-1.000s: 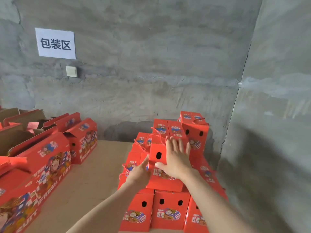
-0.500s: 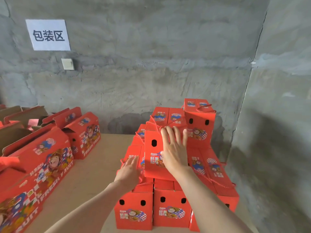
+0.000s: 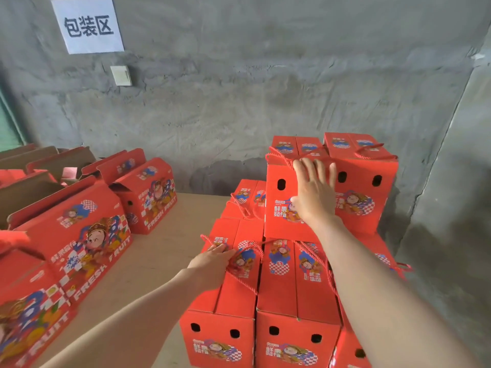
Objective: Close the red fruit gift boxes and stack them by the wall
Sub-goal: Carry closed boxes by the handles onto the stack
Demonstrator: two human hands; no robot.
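Your right hand [image 3: 314,192] lies flat on the near face of the upper gift box [image 3: 280,221], fingers straight and spread, fingertips reaching its top edge; it presses the box and clasps nothing. That box is closed and sits on the second tier, touching the closed neighbour box [image 3: 364,192] on its right, and both are close to the grey wall [image 3: 239,88].

Your left hand [image 3: 212,261] rests on the top of a lower-tier box [image 3: 233,296], fingertips at its red rope handle [image 3: 245,278] — whether they pinch the cord or only touch it is hard to tell.

The stack fills the far right corner of the tabletop [image 3: 164,248]. Along the left edge stand open boxes [image 3: 79,235] with flaps up — one [image 3: 147,193] nearer the wall. A white paper sign [image 3: 87,25] hangs high on the wall.
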